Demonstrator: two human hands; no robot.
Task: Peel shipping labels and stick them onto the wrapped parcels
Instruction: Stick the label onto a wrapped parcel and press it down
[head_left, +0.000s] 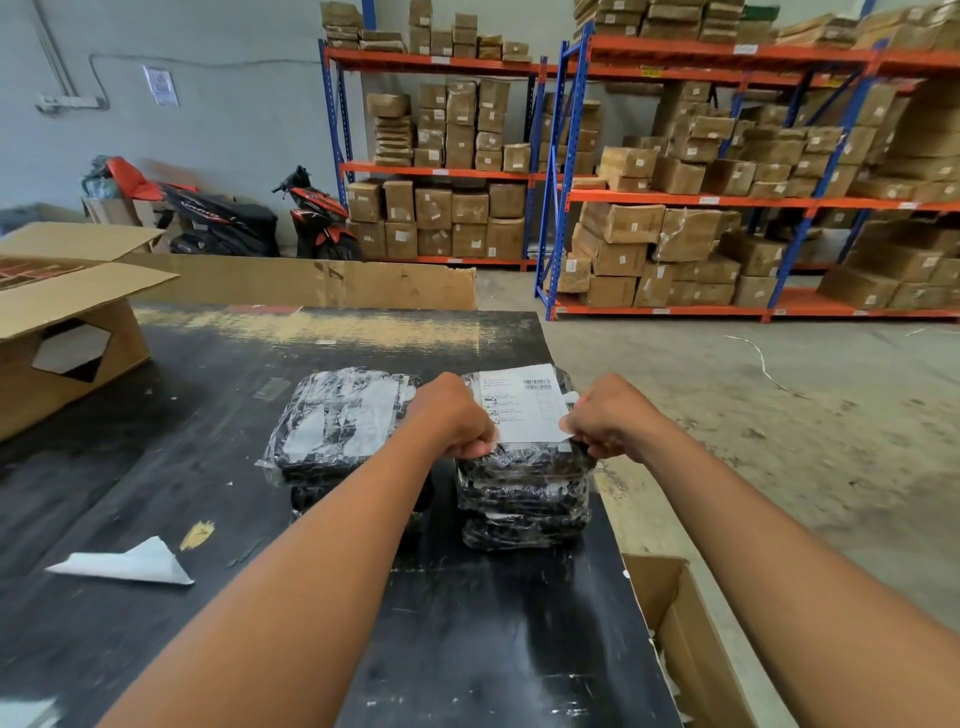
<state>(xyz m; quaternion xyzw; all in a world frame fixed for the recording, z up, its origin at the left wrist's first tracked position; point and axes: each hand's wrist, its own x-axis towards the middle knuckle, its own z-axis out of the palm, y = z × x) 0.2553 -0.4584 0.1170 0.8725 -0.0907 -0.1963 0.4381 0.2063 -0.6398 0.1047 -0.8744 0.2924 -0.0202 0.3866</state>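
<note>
Two stacks of black parcels wrapped in clear film stand on the black table (218, 467). A white shipping label (522, 402) lies on top of the right stack (524, 499). My left hand (452, 415) pinches the label's near left corner, and my right hand (605, 415) pinches its near right corner. Both fists are curled at the near edge of the top parcel. The left stack (337, 421) carries no label on its top parcel, and my left forearm hides part of it.
A peeled white backing sheet (130, 564) lies on the table at the left. An open cardboard box (62, 332) sits at the far left. Another open box (685, 634) stands on the floor by the table's right edge. Shelves of cartons (701, 208) and motorbikes (317, 218) line the background.
</note>
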